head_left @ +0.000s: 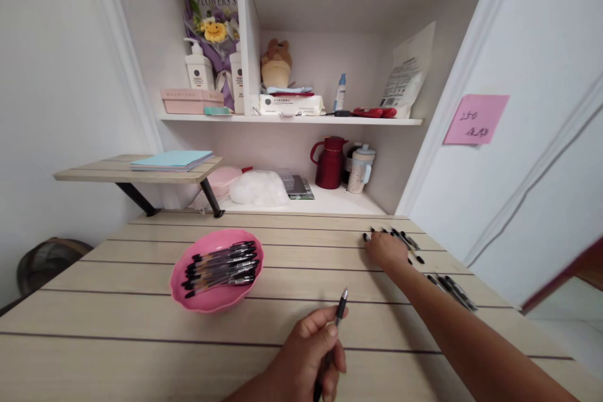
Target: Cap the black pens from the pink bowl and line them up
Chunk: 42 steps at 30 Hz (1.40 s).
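Observation:
My left hand [313, 348] is closed around a pen [342, 306] near the front of the table. The pen stands tilted, its silver tip and black grip pointing up and away from me. Over on the right, my right hand [387, 250] reaches down to the tabletop among small black pieces that look like pen caps [420, 259]. Its fingers are curled and mostly hidden, so what they grip does not show. Several pens [455, 292] lie closer along the right edge. A pink bowl [214, 308] on the left holds several capped pens [223, 267].
A small raised stand [89, 169] with blue paper [172, 160] is at the back left. Behind the wooden table [141, 339], shelves hold a red jug [330, 163], a tumbler [360, 171] and a white plastic bag [259, 188]. A pink note [477, 119] hangs on the right wall.

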Each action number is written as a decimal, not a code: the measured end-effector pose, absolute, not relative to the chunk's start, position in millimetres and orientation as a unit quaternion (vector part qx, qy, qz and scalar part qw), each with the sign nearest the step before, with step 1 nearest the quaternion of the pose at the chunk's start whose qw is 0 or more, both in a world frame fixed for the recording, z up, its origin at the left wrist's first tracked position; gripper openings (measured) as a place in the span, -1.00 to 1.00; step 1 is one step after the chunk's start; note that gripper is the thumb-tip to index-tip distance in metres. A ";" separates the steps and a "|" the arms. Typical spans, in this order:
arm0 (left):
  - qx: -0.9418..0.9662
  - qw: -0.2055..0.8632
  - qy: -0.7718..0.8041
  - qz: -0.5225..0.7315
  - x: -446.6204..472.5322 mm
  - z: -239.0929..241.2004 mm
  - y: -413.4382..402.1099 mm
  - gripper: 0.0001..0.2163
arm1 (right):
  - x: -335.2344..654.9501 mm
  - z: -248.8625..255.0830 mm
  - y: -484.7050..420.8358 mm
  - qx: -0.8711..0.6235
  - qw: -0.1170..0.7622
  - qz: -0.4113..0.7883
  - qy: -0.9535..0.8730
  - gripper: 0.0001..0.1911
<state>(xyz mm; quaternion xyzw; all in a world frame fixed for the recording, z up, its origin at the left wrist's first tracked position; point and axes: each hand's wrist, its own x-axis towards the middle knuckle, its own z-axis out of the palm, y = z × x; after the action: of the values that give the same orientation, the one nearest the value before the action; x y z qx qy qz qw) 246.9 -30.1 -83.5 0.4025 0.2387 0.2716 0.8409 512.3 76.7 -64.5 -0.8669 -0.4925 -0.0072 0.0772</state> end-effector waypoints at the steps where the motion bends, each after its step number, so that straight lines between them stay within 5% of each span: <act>1: 0.402 0.841 0.237 0.272 246.9 -83.7 -30.2 -0.56 | 512.1 -64.2 76.7 -0.868 0.084 -0.004 -0.490 -0.71; 13: 0.411 0.814 0.258 0.319 248.2 -77.6 -34.2 -0.64 | 449.9 -44.2 21.4 -0.792 0.270 0.144 -0.529 -0.55; 17: 0.404 0.806 0.246 0.355 249.9 -77.4 -36.7 -0.65 | 395.9 -49.1 -23.0 -0.581 0.503 0.458 -0.447 -0.54; 22: 0.394 0.804 0.260 0.362 250.0 -77.1 -37.9 -0.67 | 366.8 -52.8 -39.3 -0.510 0.606 0.490 -0.363 -0.66; 42: 0.400 0.796 0.286 0.353 252.2 -78.7 -35.0 -0.71 | 363.2 -59.1 -45.2 -0.443 0.596 0.552 -0.380 -0.72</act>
<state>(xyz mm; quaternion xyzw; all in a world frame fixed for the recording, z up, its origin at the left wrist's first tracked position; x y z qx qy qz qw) 252.2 -35.0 -78.7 0.4003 0.2857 0.3529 0.7960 363.2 -45.2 -59.1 -0.4433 -0.3798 0.5517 0.5957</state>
